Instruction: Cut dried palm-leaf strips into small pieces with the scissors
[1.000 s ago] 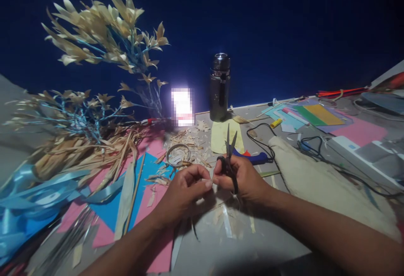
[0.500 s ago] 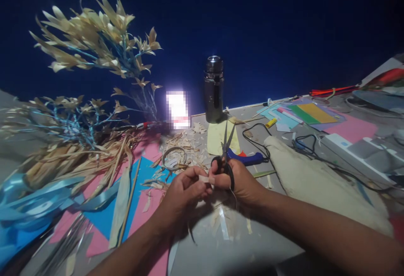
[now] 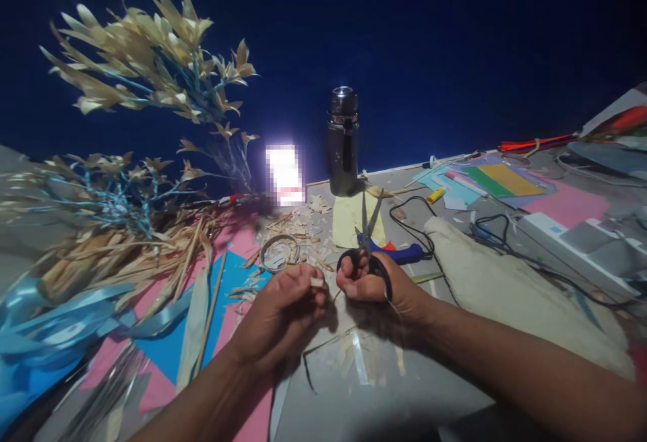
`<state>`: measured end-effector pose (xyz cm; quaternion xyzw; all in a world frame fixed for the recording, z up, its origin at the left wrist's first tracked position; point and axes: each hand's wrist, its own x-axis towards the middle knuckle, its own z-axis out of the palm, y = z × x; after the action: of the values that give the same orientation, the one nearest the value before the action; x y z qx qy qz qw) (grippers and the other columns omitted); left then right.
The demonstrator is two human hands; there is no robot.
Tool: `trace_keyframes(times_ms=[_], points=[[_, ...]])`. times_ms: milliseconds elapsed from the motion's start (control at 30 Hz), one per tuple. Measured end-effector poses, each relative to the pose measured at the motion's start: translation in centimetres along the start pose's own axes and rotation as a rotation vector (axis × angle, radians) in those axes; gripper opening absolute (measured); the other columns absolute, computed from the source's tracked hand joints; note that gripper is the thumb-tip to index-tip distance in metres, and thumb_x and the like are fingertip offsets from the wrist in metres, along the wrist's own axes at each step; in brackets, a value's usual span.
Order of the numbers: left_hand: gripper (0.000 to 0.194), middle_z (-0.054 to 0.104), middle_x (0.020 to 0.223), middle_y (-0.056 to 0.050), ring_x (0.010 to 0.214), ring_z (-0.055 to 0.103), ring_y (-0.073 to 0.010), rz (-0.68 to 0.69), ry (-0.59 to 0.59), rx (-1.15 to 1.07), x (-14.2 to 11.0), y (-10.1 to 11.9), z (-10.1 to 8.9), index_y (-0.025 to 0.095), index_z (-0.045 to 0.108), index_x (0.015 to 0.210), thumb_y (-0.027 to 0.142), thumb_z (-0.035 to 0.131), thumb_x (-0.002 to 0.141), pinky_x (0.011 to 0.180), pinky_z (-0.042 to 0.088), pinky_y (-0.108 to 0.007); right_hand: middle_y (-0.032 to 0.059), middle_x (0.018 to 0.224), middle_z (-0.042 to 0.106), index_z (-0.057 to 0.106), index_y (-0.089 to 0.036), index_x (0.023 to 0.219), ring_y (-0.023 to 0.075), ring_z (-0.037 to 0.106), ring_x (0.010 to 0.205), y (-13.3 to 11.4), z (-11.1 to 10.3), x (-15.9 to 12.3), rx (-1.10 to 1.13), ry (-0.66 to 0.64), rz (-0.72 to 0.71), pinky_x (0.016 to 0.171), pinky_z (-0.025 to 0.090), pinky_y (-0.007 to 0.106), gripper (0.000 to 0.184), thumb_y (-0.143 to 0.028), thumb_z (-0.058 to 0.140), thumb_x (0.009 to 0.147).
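"What is seen closest in?"

"A grey bench (image 3: 333, 408), covered on the left by a pink sheet (image 3: 253, 408) and a blue sheet (image 3: 164, 354). Blue ribbon (image 3: 60, 324) is heaped at the left edge."

"And how are the hands placed?"

"Both are held above the bench, just apart from each other. A small pale piece (image 3: 317, 282) is pinched at the tips of the left hand (image 3: 286, 310), the fingers clamped on it. The scissors (image 3: 367, 243) are gripped by the right hand (image 3: 377, 287); its fingers are clamped on the black handles, and the blades are spread and pointed away from the body."

"What is found past them?"

"A ring (image 3: 262, 253) is surrounded by scattered shavings (image 3: 316, 243). A blue-handled tool (image 3: 407, 253) is partly hidden by the right hand, and a yellow paper (image 3: 346, 226) is laid near it."

"And farthest off?"

"A dark flask (image 3: 343, 155) is stood upright just beyond the paper. Pale-leaved stems (image 3: 162, 81) are spread to its left, and all is backed by a dark blue backdrop (image 3: 455, 58)."
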<state>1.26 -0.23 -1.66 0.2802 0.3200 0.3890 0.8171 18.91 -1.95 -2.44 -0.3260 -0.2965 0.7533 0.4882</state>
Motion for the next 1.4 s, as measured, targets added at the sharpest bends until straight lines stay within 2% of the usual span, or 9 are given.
trace_keyframes(times_ms=[67, 133, 233, 300, 467, 567, 667, 1100, 1400], points=[[0.023, 0.064, 0.069, -0.003, 0.063, 0.057, -0.011, 0.008, 0.063, -0.015, -0.1, 0.7, 0.0, 0.012, 0.068, 0.077, 0.023, 0.086, 0.069, 0.062, 0.049, -0.021, -0.0037, 0.069, 0.06, 0.06, -0.014, 0.082, 0.0065, 0.051, 0.055, -0.3, -0.4, 0.0, -0.1, 0.01, -0.016, 0.052, 0.038, 0.018, 0.044, -0.028, 0.092, 0.055], [0.021, 0.067, 0.074, -0.004, 0.066, 0.061, -0.012, 0.028, 0.109, -0.014, -0.2, 1.2, -0.1, 0.013, 0.069, 0.078, 0.023, 0.086, 0.07, 0.064, 0.052, -0.022, -0.0011, 0.071, 0.063, 0.062, -0.014, 0.084, 0.0084, 0.053, 0.056, -0.3, -0.7, 0.1, -0.272, -0.07, 0.02, 0.051, 0.038, 0.02, 0.037, -0.033, 0.087, 0.065], [0.018, 0.069, 0.079, -0.005, 0.068, 0.064, -0.0141, 0.051, 0.101, 0.008, -0.5, 1.6, -0.1, 0.015, 0.069, 0.078, 0.024, 0.083, 0.072, 0.066, 0.053, -0.025, 0.0035, 0.075, 0.067, 0.064, -0.013, 0.085, 0.0109, 0.058, 0.06, -0.2, -1.0, 0.2, -0.499, -0.233, 0.096, 0.055, 0.041, 0.022, 0.031, -0.04, 0.077, 0.078], [0.018, 0.07, 0.077, -0.005, 0.064, 0.064, -0.014, 0.054, 0.084, 0.036, -0.6, 1.6, -0.1, 0.015, 0.068, 0.077, 0.025, 0.082, 0.073, 0.063, 0.053, -0.025, 0.0039, 0.073, 0.067, 0.064, -0.013, 0.081, 0.0106, 0.058, 0.062, -0.1, -0.9, 0.1, -0.57, -0.29, 0.105, 0.058, 0.043, 0.022, 0.029, -0.039, 0.074, 0.078], [0.017, 0.068, 0.066, -0.004, 0.056, 0.063, -0.0124, 0.075, 0.089, 0.039, -0.6, 1.5, 0.0, 0.013, 0.067, 0.073, 0.024, 0.08, 0.072, 0.057, 0.049, -0.022, 0.002, 0.066, 0.063, 0.064, -0.012, 0.073, 0.0094, 0.056, 0.056, 0.2, -0.7, -0.2, -0.563, -0.255, 0.19, 0.053, 0.043, 0.02, 0.024, -0.033, 0.075, 0.072], [0.013, 0.067, 0.064, -0.003, 0.054, 0.062, -0.0115, 0.112, 0.092, 0.046, -0.5, 1.6, -0.1, 0.013, 0.068, 0.074, 0.021, 0.077, 0.074, 0.056, 0.049, -0.022, -0.0005, 0.061, 0.058, 0.062, -0.013, 0.07, 0.007, 0.049, 0.049, 0.3, -0.7, -0.3, -0.555, -0.233, 0.246, 0.045, 0.037, 0.018, 0.03, -0.038, 0.078, 0.072], [0.012, 0.066, 0.062, -0.002, 0.054, 0.06, -0.0106, 0.124, 0.084, 0.05, -0.5, 1.8, -0.2, 0.013, 0.067, 0.072, 0.019, 0.077, 0.074, 0.058, 0.049, -0.023, -0.0024, 0.059, 0.053, 0.059, -0.014, 0.065, 0.0061, 0.044, 0.049, 0.3, -0.8, -0.3, -0.56, -0.24, 0.231, 0.043, 0.032, 0.017, 0.034, -0.04, 0.079, 0.071], [0.02, 0.067, 0.064, -0.003, 0.056, 0.062, -0.0116, 0.117, 0.118, 0.062, -0.5, 2.1, 0.1, 0.013, 0.067, 0.071, 0.022, 0.084, 0.066, 0.057, 0.049, -0.022, -0.0015, 0.056, 0.057, 0.062, -0.013, 0.064, 0.0062, 0.046, 0.046, 0.2, -0.7, -0.1, -0.599, -0.236, 0.266, 0.04, 0.033, 0.016, 0.023, -0.031, 0.076, 0.07], [0.017, 0.069, 0.071, -0.003, 0.058, 0.062, -0.0115, 0.132, 0.122, 0.055, -0.9, 2.2, 0.3, 0.014, 0.066, 0.075, 0.02, 0.082, 0.07, 0.058, 0.05, -0.022, -0.0027, 0.051, 0.055, 0.057, -0.015, 0.059, 0.0072, 0.048, 0.042, 0.4, -0.9, -0.3, -0.597, -0.221, 0.286, 0.037, 0.032, 0.017, 0.033, -0.036, 0.078, 0.071]])
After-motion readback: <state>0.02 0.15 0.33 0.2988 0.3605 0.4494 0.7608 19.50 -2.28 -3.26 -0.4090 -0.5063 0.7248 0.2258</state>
